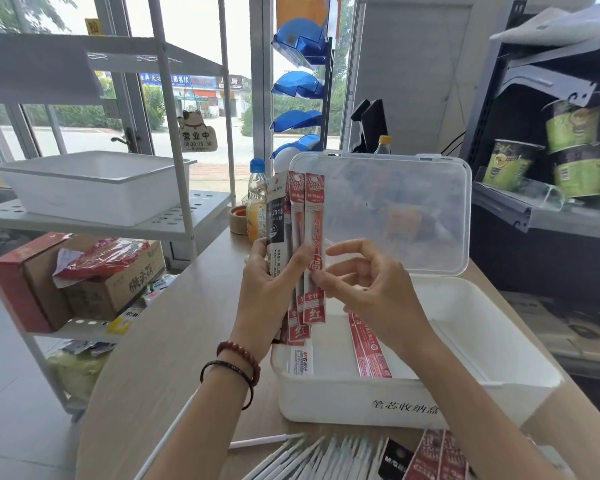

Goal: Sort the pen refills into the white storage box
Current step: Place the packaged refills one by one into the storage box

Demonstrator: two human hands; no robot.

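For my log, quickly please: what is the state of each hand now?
Left hand: closed, holding a fan of refill packets.
Right hand: closed, pinching the rightmost red packet.

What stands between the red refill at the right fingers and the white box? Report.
Nothing visible. The right hand pinches the red refill packet above the open white storage box; the lid stands raised behind, and the left hand grips the other packets.

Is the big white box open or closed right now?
Open. The clear lid stands tipped up behind the white storage box, and red refill packets lie inside it.
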